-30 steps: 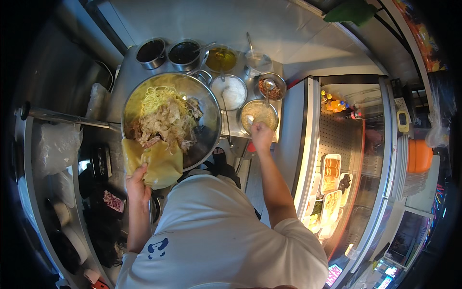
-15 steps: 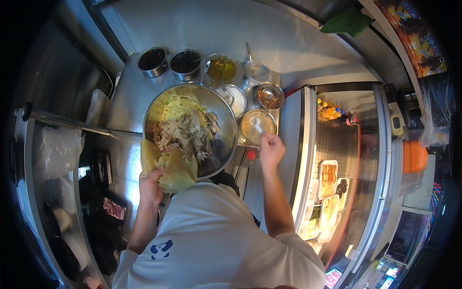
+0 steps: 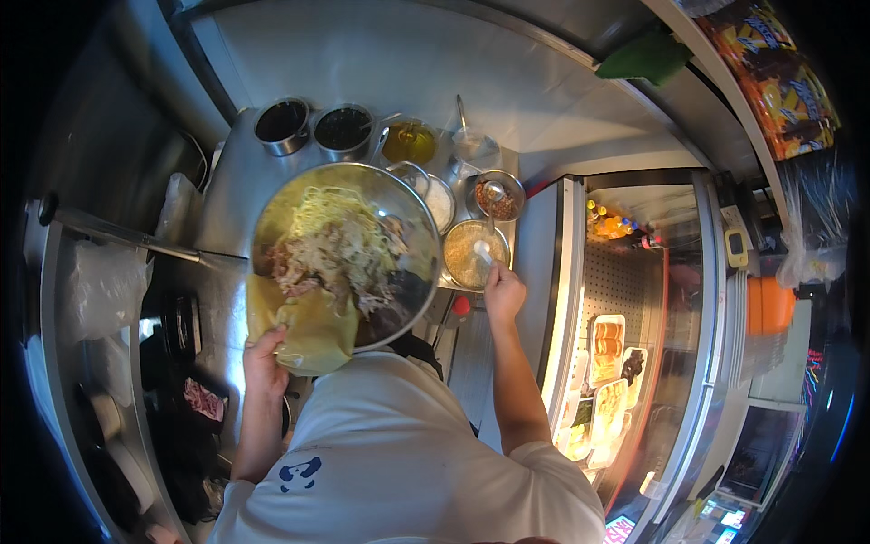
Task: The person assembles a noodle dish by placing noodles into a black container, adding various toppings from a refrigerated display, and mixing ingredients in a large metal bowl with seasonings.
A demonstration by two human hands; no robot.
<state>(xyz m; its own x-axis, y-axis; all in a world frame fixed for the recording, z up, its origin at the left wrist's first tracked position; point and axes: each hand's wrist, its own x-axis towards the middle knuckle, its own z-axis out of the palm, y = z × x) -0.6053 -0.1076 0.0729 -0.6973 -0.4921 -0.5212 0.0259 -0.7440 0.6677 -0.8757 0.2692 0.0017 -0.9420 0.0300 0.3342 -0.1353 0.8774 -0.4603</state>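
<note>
A large metal mixing bowl (image 3: pixel 421 304) sits tilted in front of me with yellow noodles (image 3: pixel 331 205) and pale shredded food (image 3: pixel 331 252) in it. Over its near left rim hangs a limp yellowish sheet (image 3: pixel 317 334), its material unclear. My left hand (image 3: pixel 265 363) is closed on the sheet's lower left corner by the rim. To the right, my right hand (image 3: pixel 504 295) grips the handle of a white spoon (image 3: pixel 482 250). The spoon's head is at a round metal pan of tan, grainy food (image 3: pixel 464 238); whether it is loaded I cannot make out.
Beyond the bowl stand pots of dark sauce (image 3: pixel 281 120) and dark green contents (image 3: pixel 344 127), yellow oil (image 3: pixel 408 143), a white-filled container (image 3: pixel 439 204) and reddish bits (image 3: pixel 494 196) with a ladle. A lit display case (image 3: pixel 625 299) holding food trays stands at right.
My right hand has lowered slightly, and the spoon's head has shifted within the tan food. The bowl, sheet and left hand appear a little farther left, partly because the whole view has shifted.
</note>
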